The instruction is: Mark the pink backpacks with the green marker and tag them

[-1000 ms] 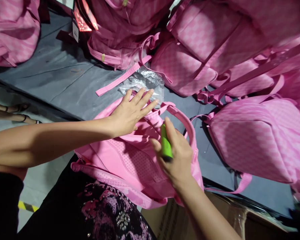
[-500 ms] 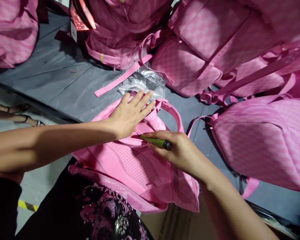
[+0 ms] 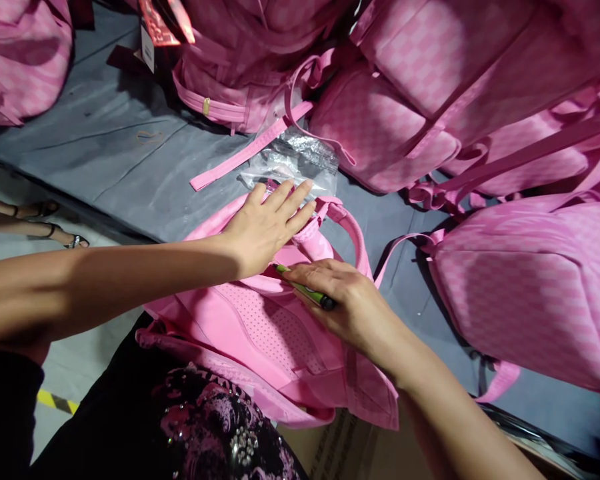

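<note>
A pink backpack [image 3: 260,333] lies before me at the table's near edge, its perforated back panel facing up and its looped handle on the far side. My left hand [image 3: 270,223] rests flat on its upper part, fingers spread, holding nothing. In my right hand [image 3: 337,290] is a green marker pen [image 3: 313,293] with a black end, gripped low over the backpack. The pen's front end points left at the pink fabric beneath my left palm; whether it touches is hidden. A crumpled clear plastic bag [image 3: 300,160] lies just beyond my left fingertips.
Several pink checked backpacks stand along the back of the grey-covered table [image 3: 125,173]; another backpack [image 3: 520,287] lies at right. A loose pink strap [image 3: 250,147] crosses the cover. Below are a cardboard box [image 3: 350,447] and, at left, a person's sandalled feet [image 3: 65,233].
My right hand has turned slightly, and the marker pen has shifted a little left and now shows less of its barrel. My left hand stays spread on the backpack.
</note>
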The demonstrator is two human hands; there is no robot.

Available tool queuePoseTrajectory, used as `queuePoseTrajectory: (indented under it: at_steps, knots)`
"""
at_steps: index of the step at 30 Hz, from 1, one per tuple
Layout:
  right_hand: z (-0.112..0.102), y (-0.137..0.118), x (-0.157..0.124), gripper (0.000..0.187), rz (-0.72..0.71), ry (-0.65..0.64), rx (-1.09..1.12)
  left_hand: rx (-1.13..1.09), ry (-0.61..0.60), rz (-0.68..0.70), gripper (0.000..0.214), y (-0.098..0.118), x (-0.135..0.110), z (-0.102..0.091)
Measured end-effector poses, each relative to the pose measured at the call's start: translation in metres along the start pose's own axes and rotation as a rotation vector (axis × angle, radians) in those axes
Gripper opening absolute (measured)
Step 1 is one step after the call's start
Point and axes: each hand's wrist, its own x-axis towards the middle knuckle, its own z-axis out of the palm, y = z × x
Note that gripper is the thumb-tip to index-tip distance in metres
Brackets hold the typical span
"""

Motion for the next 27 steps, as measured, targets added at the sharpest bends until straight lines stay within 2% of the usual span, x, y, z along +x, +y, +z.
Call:
queuePoseTrajectory:
  at_steps: [14, 19, 24, 27]
  knots:
    - [0.006, -0.013, 0.004, 0.032, 0.108, -0.027, -0.115, -0.015, -0.014, 0.010, 0.082, -0.003, 0.000, -0.003]
    - [0.005, -0.017, 0.006, 0.031, 0.111, 0.013, -0.115, 0.017, -0.008, 0.019, 0.080, -0.004, 0.000, -0.001]
    - [0.002, -0.025, 0.010, 0.028, 0.207, -0.057, -0.149, 0.048, 0.010, 0.017, 0.076, -0.004, -0.002, -0.002]
    - [0.006, -0.028, 0.008, 0.025, 0.270, -0.033, -0.140, 0.055, -0.007, 0.017, 0.076, -0.004, -0.003, -0.004]
